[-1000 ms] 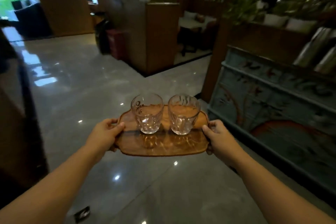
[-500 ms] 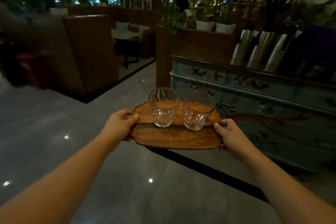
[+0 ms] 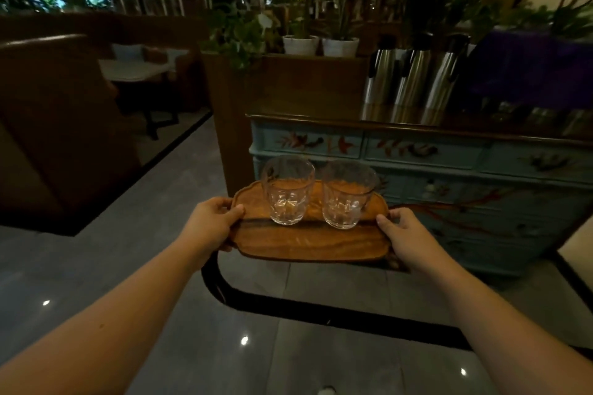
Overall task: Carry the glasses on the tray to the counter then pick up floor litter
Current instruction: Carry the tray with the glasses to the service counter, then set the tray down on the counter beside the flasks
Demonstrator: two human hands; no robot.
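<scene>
I hold an oval wooden tray (image 3: 308, 240) level in front of me, above the grey floor. My left hand (image 3: 211, 223) grips its left end and my right hand (image 3: 406, 234) grips its right end. Two clear empty glasses stand upright on it side by side: the left glass (image 3: 287, 191) and the right glass (image 3: 348, 194), almost touching. Just beyond the tray stands the counter (image 3: 417, 127), a pale blue painted cabinet with a dark glossy top. A small pale scrap (image 3: 325, 390) lies on the floor at the bottom edge.
Three steel thermos jugs (image 3: 414, 77) stand at the back of the counter top, with a purple-covered object (image 3: 529, 70) to their right. White plant pots (image 3: 321, 45) sit on a wooden partition (image 3: 231, 125). A booth with a table (image 3: 134, 70) lies to the left.
The view has swung right and the counter now stands straight ahead and closer. The tray and both glasses stay held level between my hands.
</scene>
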